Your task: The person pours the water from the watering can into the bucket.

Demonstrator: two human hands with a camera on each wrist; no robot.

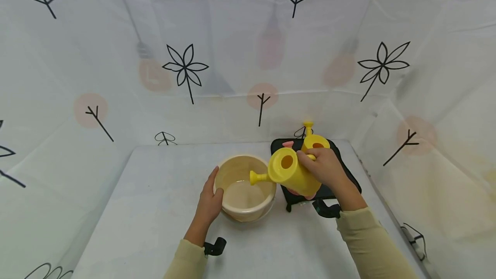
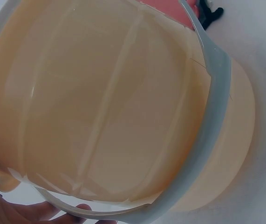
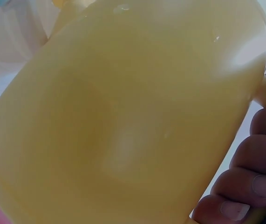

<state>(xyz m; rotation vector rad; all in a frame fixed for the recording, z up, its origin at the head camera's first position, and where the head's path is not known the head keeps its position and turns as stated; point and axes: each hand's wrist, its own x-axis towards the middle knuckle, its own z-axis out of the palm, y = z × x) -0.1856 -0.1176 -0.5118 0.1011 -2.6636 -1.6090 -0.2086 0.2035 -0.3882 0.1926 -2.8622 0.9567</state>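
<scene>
A cream-coloured bucket [image 1: 246, 210] stands on the white table, and my left hand [image 1: 209, 201] holds it by its left rim. Seen from the left wrist, the bucket's side [image 2: 114, 102] fills most of the view and fingertips [image 2: 79, 212] show at its grey band. My right hand [image 1: 325, 165] grips the handle of a yellow watering can [image 1: 296, 178]. That can is tilted left, its spout over the bucket's opening. In the right wrist view its body [image 3: 123, 121] hides most else, with curled fingers [image 3: 254, 158] at the handle. Any water flow cannot be made out.
Behind the held can, a second yellow watering can [image 1: 310, 141] stands on a black mat [image 1: 341, 152]. Pink pieces [image 1: 288, 144] of something lie partly hidden on the mat. A white cloth with plant drawings [image 1: 248, 55] hangs behind the table [image 1: 162, 193].
</scene>
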